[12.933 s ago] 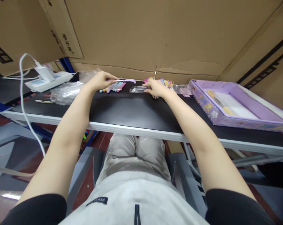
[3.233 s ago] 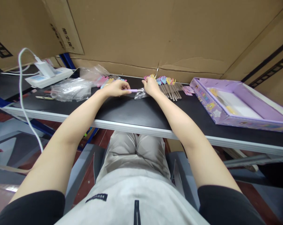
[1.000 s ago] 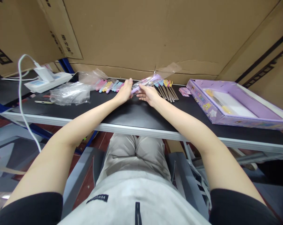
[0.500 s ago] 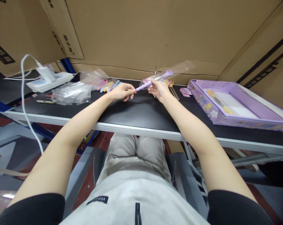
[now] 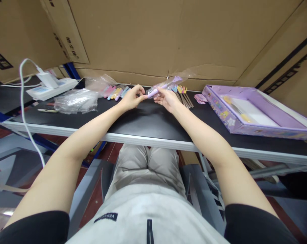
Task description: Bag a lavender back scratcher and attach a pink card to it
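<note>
My left hand and my right hand meet above the black table. Both pinch a purple hand-shaped stick that sits inside a clear plastic sleeve. My left fingers close on the handle end near the sleeve's mouth. My right hand holds the sleeve just beyond, and the stick's head points up and to the right. Behind my left hand lies a row of pastel handles. Behind my right hand lie several coloured hand-shaped sticks with metal shafts.
A heap of clear plastic bags lies at the left. A white power strip with a charger and cable sits at the far left. A purple open box stands at the right. Cardboard cartons wall off the back.
Since a second ago the sleeved stick was lifted off the table, then lowered a little. My left hand went from a flat palm on it to pinching the handle end.
</note>
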Demonstrator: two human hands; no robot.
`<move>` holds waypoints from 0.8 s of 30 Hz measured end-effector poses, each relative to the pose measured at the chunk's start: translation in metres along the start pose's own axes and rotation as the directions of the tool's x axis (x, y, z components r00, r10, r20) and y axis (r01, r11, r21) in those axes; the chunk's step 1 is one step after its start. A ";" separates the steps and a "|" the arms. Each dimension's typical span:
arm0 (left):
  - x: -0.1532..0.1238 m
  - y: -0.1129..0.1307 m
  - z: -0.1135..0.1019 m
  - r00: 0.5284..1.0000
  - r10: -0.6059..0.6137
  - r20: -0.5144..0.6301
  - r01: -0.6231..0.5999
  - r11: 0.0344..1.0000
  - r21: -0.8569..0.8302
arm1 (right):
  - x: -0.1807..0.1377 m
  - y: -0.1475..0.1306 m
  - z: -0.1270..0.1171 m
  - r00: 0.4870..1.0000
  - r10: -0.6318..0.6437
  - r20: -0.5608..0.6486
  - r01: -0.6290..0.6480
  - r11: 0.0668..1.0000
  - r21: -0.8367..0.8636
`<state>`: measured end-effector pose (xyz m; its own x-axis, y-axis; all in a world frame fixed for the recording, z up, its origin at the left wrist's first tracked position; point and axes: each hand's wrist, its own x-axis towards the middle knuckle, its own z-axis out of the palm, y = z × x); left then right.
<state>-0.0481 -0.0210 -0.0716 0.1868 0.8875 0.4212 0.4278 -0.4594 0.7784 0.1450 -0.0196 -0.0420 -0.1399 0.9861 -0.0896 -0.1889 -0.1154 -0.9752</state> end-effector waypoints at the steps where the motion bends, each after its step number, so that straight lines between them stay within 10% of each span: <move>1: 0.000 0.000 0.001 1.000 0.027 -0.012 -0.027 1.000 0.014 | -0.001 0.001 0.001 1.000 0.005 0.011 -0.005 1.000 -0.001; 24: -0.005 0.000 0.002 0.981 0.194 -0.024 -0.173 0.919 0.355 | -0.009 0.012 0.009 0.986 0.083 0.145 -0.069 0.993 -0.100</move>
<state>-0.0478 -0.0254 -0.0748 0.2454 0.7804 0.5751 0.6747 -0.5635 0.4768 0.1354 -0.0305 -0.0516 -0.2948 0.9453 -0.1396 -0.0812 -0.1703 -0.9820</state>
